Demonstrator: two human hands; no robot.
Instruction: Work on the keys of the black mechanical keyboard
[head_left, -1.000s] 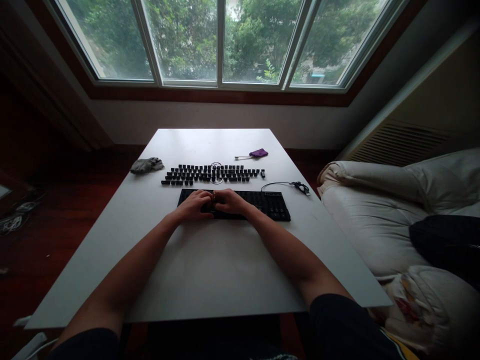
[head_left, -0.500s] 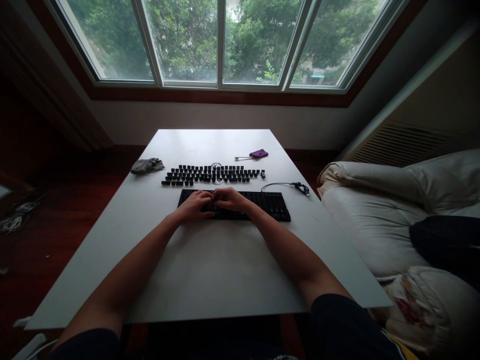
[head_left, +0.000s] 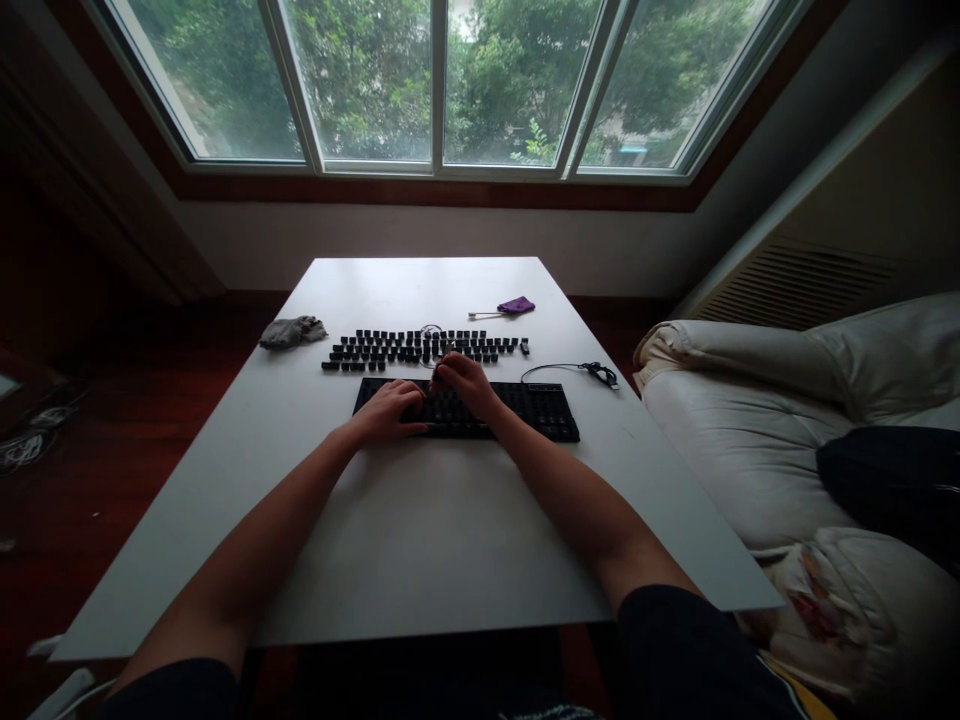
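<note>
"In the head view, why's the left hand point(head_left: 390, 408) on the keyboard point(head_left: 534, 408)?"

"Likely steadying it on the table point(head_left: 427, 560). The right hand point(head_left: 469, 384) hovers above; I can't tell whether either grips anything."

"How's it lying?"

"Long axis left to right; the edge nearest the cable point(head_left: 602, 374) faces away."

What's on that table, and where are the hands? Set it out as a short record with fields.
Surface: white table
Left hand: resting on black keyboard
Right hand: over the keyboard's far edge; grip unclear
Beyond keyboard: rows of black keycaps
Left side: crumpled gray item
Farther back: purple item
Right side: bundled black cable
</note>
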